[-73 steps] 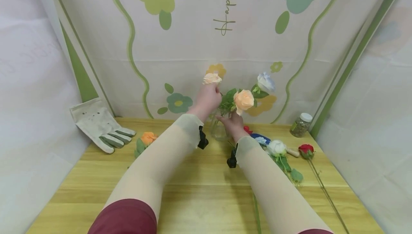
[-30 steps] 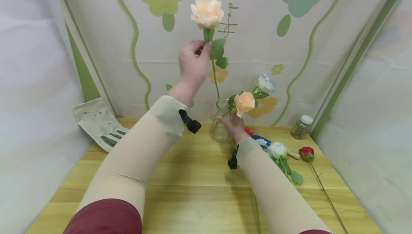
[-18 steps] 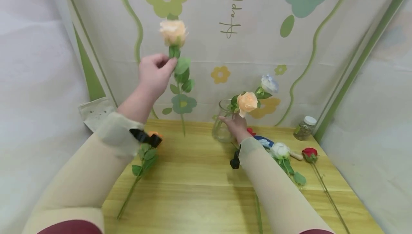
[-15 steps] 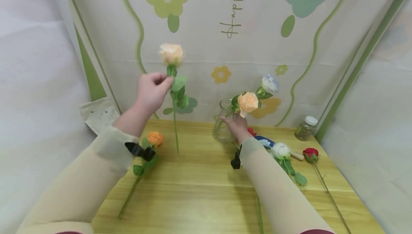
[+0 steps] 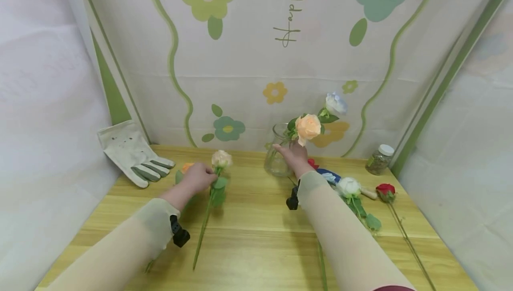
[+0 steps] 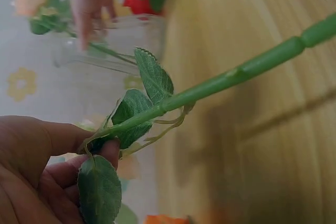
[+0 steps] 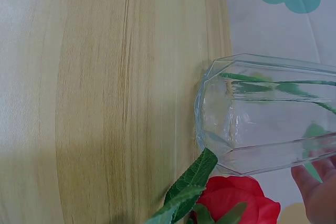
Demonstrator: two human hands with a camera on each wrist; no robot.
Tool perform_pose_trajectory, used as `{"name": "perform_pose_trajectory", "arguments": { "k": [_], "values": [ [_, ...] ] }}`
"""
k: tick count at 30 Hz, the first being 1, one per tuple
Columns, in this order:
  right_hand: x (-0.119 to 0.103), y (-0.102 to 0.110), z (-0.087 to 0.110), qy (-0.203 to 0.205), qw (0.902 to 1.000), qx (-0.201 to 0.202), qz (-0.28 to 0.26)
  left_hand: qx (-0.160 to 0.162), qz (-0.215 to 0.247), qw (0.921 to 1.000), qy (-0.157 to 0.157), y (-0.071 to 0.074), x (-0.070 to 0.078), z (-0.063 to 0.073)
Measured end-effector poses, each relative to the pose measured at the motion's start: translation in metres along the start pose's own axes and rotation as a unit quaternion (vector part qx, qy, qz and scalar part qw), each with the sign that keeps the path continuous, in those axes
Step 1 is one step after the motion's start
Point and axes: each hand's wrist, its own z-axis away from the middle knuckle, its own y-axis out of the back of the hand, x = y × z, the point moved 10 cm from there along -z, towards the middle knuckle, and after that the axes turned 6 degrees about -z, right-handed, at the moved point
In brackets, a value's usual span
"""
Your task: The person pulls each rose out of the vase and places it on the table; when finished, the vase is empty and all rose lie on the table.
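Observation:
Low over the left part of the table, my left hand (image 5: 196, 178) pinches the stem of a cream rose (image 5: 221, 159) just below its bloom. The green stem (image 6: 226, 80) slants toward the front, with leaves beside the fingers in the left wrist view. At the back middle, my right hand (image 5: 295, 156) holds the side of a clear glass vase (image 5: 274, 166), whose faceted base shows in the right wrist view. Standing in the vase are a peach rose (image 5: 308, 127) and a pale blue rose (image 5: 335, 104), both leaning right.
An orange rose (image 5: 187, 167) lies partly hidden behind my left hand. A white-and-green glove (image 5: 128, 146) leans at the back left. Right of the vase lie a white rose (image 5: 349, 187), a red rose (image 5: 386, 191) and a blue item (image 5: 330, 175). A lidded jar (image 5: 379, 159) stands back right.
My left hand has lifted the cream rose up out of the vase, carried it left and lowered it toward the table. My right hand has stayed at the vase.

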Motion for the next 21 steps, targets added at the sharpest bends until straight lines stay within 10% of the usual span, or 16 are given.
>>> {"name": "perform_pose_trajectory", "arguments": {
  "k": [14, 21],
  "values": [
    [0.000, 0.001, 0.001, 0.000, 1.0000, 0.001, -0.010, -0.011, -0.047, 0.9986, 0.020, -0.030, -0.024, -0.011],
    [-0.001, 0.002, 0.000, 0.004, 0.9997, 0.003, -0.025, 0.033, -0.108, 0.9935, 0.005, 0.003, 0.003, -0.018]
  ]
}}
